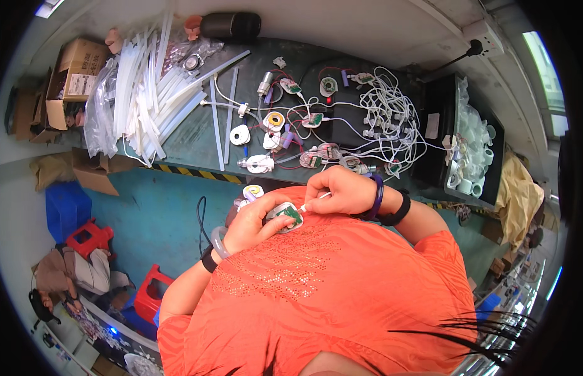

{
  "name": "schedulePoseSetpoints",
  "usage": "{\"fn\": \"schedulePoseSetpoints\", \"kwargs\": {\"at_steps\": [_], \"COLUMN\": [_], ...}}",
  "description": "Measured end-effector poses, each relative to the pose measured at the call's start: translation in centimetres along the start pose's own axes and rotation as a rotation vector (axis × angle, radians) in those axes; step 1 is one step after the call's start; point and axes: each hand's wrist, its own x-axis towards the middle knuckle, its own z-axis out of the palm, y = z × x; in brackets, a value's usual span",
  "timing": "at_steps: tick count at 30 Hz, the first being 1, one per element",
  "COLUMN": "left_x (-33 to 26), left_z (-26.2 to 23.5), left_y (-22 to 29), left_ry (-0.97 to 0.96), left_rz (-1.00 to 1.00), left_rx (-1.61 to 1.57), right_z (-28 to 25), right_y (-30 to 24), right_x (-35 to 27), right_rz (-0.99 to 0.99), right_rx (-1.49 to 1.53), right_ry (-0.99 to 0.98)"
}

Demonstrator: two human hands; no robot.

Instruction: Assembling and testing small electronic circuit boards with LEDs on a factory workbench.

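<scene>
In front of my chest, my left hand (257, 219) grips a small white plastic housing with its thumb across the front. A green circuit board (293, 214) lies in the housing's open side. My right hand (341, 191) pinches a thin white cable end (318, 199), its tip at the board's right edge; whether it is seated there I cannot tell. Just beyond my left hand is a white unit with a yellow ring (252, 190). On the bench ahead lie several similar opened units with boards and red wires, including one housing (313, 120) near the middle.
A tangle of white cables (392, 113) covers the bench's right part, beside a black bin (423, 166) of white plastic parts. Long translucent strips (138, 94) pile up at left, near a cardboard box (82, 62). Red stools (150, 294) and a seated person (72, 269) are behind at left.
</scene>
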Motion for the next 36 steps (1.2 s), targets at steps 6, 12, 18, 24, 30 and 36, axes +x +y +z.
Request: {"fn": "schedulePoseSetpoints", "kwargs": {"at_steps": [6, 12, 18, 24, 30, 36], "left_x": [0.3, -0.1, -0.5, -0.5, -0.4, 0.9], "left_z": [-0.2, 0.0, 0.9, 1.3, 0.8, -0.5], "left_y": [-0.2, -0.7, -1.7, -1.3, -0.7, -1.2], "left_ry": [-0.025, -0.054, -0.178, -0.215, -0.273, -0.244], "left_rz": [0.025, 0.001, 0.035, -0.007, 0.001, 0.203], "left_rx": [0.045, 0.051, 0.101, 0.168, 0.126, 0.033], "right_z": [0.3, 0.5, 2.2, 3.1, 4.1, 3.0], "right_y": [0.2, 0.4, 1.1, 1.8, 1.7, 1.4], "right_x": [0.1, 0.1, -0.4, -0.7, -1.0, -0.5], "right_rz": [-0.008, -0.012, 0.011, -0.017, -0.005, -0.098], "right_rx": [-0.024, 0.020, 0.003, 0.011, 0.042, 0.114], "right_ry": [0.022, -0.028, -0.002, 0.001, 0.038, 0.094]}}
